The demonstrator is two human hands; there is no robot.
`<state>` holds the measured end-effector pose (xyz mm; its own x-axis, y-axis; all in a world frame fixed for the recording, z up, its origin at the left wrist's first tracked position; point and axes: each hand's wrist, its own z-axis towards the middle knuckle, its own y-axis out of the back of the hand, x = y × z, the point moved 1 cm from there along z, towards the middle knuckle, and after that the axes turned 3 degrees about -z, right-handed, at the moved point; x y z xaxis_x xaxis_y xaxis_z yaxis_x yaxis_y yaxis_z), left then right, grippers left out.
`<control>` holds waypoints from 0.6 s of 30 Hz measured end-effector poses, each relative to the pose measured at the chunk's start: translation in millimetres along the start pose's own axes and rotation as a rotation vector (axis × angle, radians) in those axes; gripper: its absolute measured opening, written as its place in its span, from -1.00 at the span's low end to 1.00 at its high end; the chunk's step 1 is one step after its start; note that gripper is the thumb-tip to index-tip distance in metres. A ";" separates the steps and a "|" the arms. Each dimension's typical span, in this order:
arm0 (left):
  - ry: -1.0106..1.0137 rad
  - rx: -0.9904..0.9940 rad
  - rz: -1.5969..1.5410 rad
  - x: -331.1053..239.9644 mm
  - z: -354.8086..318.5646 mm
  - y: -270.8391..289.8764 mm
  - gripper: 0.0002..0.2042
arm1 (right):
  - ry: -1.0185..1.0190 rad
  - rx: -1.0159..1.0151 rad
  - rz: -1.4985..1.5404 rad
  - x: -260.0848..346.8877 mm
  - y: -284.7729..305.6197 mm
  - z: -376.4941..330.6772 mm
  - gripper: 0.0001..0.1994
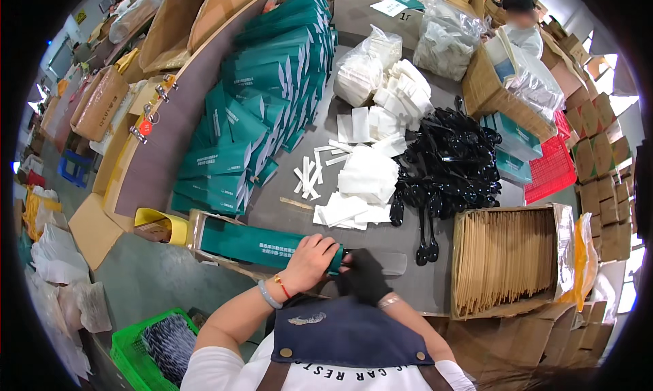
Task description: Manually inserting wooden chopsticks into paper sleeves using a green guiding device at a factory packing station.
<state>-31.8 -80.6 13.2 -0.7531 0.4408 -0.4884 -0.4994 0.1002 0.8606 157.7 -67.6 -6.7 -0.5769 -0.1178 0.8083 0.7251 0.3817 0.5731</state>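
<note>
Left hand (309, 260): bare, curled around the green sleeve (262, 246).
Right hand (364, 275): black glove, pinching the sleeve's open end.
Sleeve: flat on the bench (381, 23), near the body.
Nearby: black spoons (452, 166), white napkins (367, 176).

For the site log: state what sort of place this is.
Probably a packing workshop for disposable cutlery sets: stacked green paper sleeves, a heap of black plastic spoons, folded white napkins, and cardboard cartons surround the grey worktable.

Both hands, left hand (309, 260) bare and right hand (364, 275) black-gloved, on a green paper sleeve (262, 245) beside black spoons (452, 166)
</note>
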 end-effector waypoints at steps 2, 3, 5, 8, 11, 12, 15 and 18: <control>-0.010 -0.021 -0.001 4.2 4.9 0.2 -0.46 | 0.079 0.054 0.184 -7.2 -7.1 2.8 -0.58; -0.027 -0.003 0.068 2.1 0.7 10.8 -0.49 | 0.210 -0.016 -0.028 -2.4 3.2 2.0 -0.52; -0.031 0.069 0.181 -3.9 -3.7 22.0 -0.55 | 0.383 -0.072 -0.464 18.2 28.8 4.4 -0.42; -0.122 0.224 0.172 -5.5 18.0 -0.8 -0.73 | 0.216 0.083 -0.790 -1.4 27.9 7.8 -0.38; -0.150 0.391 0.217 -16.6 31.1 33.3 -0.73 | 0.248 0.046 -0.757 -30.9 27.9 7.0 -0.59; -0.132 0.426 0.215 -20.8 29.1 55.9 -0.72 | 0.306 0.082 -0.674 -17.7 39.8 5.4 -0.51; -0.114 0.283 0.264 1.8 26.1 123.8 -0.68 | 0.401 -0.196 -0.533 15.4 83.7 -6.4 -0.38; -0.070 -0.050 0.351 69.5 20.6 176.6 -0.74 | 0.260 -0.260 -0.460 17.1 95.5 -11.6 -0.37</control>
<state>-163.5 -13.9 134.2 -0.8524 0.5005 -0.1518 -0.2373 -0.1115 0.9650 221.4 -43.8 63.5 -0.7665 -0.4516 0.4566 0.5096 0.0049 0.8604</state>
